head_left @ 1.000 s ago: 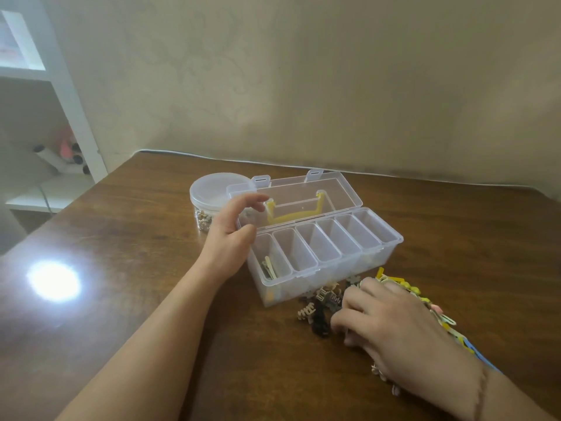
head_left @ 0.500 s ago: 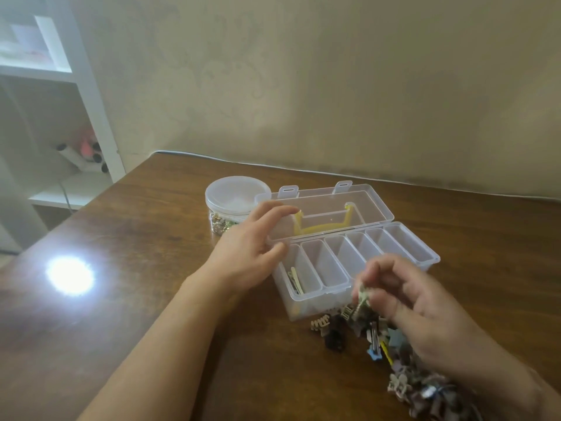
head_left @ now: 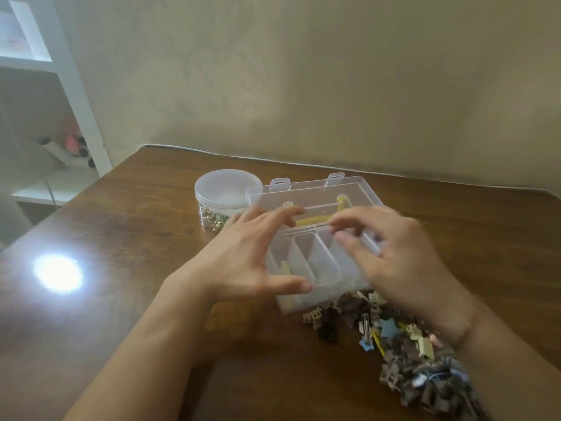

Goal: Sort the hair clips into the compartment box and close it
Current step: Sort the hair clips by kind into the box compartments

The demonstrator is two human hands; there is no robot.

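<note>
A clear compartment box (head_left: 323,270) stands open on the brown table (head_left: 151,238), its lid (head_left: 309,192) tipped back with a yellow handle (head_left: 312,220) showing through. A pale clip (head_left: 285,268) lies in the leftmost compartment. My left hand (head_left: 252,256) spreads over the box's left end, thumb along the front wall and fingertips at the back edge. Above the middle compartments hovers my right hand (head_left: 391,253), blurred, its thumb and forefinger slightly apart with no clip visible between them. A heap of mixed hair clips (head_left: 394,338) lies in front of the box, running off to the right.
A round clear tub (head_left: 227,186) with a lid, holding small shiny pieces, stands just left of the box's lid. A white shelf unit (head_left: 76,101) rises past the table's left corner. The wall runs close behind the table. A bright glare spot (head_left: 57,273) sits on the left.
My right hand lifted a clip out of the heap and moved up over the box's compartments. My left hand shifted so that its thumb lies across the front wall.
</note>
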